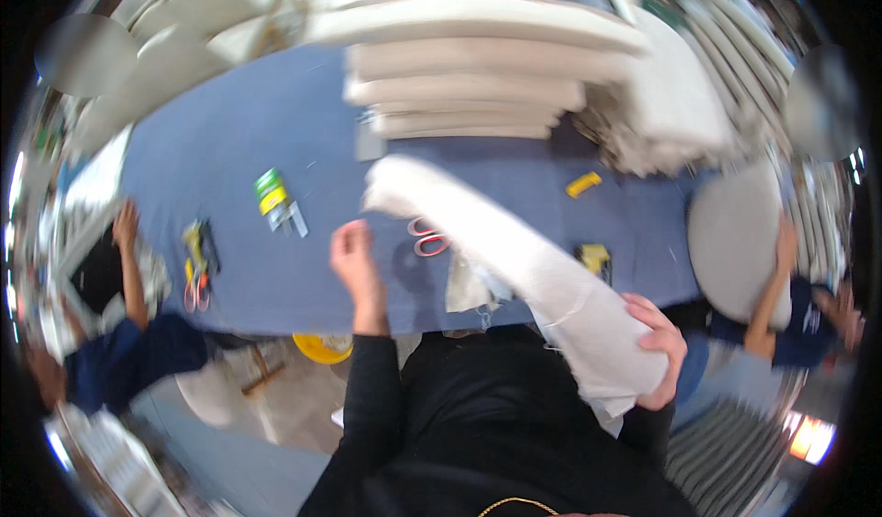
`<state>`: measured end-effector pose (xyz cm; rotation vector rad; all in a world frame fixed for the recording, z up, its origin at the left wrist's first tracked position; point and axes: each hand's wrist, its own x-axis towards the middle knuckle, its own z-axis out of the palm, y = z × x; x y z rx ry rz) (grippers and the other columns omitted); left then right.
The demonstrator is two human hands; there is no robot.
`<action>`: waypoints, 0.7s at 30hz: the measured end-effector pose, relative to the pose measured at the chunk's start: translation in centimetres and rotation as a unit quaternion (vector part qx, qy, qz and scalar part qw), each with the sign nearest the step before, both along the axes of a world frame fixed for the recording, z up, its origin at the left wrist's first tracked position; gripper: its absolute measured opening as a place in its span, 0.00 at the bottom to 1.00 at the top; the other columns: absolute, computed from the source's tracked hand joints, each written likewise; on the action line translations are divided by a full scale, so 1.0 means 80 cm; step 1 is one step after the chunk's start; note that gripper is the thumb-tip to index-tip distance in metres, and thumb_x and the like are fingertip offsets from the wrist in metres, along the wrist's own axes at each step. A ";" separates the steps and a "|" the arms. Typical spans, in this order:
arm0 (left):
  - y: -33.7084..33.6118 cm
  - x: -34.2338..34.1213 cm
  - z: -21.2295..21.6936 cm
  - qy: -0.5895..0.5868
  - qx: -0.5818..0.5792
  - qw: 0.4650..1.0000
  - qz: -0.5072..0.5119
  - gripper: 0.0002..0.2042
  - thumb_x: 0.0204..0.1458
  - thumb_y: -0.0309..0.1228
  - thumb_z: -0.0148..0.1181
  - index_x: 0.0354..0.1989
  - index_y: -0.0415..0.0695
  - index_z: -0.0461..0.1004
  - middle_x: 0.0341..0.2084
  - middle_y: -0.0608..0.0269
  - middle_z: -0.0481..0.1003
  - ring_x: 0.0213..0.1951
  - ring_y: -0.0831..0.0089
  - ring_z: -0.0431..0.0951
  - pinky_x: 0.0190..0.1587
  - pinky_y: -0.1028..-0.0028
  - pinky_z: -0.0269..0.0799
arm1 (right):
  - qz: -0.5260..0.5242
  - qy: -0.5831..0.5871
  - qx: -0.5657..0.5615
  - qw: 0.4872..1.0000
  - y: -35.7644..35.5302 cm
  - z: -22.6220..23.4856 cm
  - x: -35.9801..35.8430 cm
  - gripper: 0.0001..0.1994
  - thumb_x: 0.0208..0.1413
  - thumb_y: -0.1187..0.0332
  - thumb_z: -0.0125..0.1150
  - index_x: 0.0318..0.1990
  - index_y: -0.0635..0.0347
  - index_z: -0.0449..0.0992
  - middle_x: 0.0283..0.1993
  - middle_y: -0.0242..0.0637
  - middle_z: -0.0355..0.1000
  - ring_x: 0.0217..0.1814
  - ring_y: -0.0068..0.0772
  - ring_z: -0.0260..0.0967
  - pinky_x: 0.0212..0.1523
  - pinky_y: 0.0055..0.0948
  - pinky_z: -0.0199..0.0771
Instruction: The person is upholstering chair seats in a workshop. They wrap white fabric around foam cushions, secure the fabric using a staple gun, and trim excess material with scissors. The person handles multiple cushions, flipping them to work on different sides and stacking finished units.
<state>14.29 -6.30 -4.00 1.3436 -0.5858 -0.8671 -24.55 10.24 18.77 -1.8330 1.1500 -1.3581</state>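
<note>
My right hand (660,347) grips the near end of a long roll of white fabric (514,260) that slants up and to the left over the blue table (248,140). My left hand (356,260) hovers over the table with its fingers loosely curled, holding nothing, just left of the roll. A pair of red-handled scissors (427,238) lies on the table between my left hand and the roll. Small scraps of white fabric (470,286) rest near the table's front edge.
A stack of beige cushions (469,76) stands at the back. A yellow-green packet (271,191), yellow tools (195,255) and two small yellow objects (582,184) lie on the table. One person (129,333) stands at the left, another (781,306) holds a round grey cushion (730,241) at the right.
</note>
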 end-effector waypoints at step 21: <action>0.013 -0.271 0.303 -0.551 -0.265 0.749 -0.256 0.32 0.37 0.31 0.70 0.58 0.40 0.80 0.50 0.50 0.83 0.51 0.48 0.83 0.57 0.55 0.74 | -0.105 0.019 0.417 0.902 -0.290 -0.292 -0.213 0.34 0.72 0.37 0.54 0.75 0.49 0.68 0.51 0.41 0.84 0.34 0.31 0.81 0.43 0.32 0.81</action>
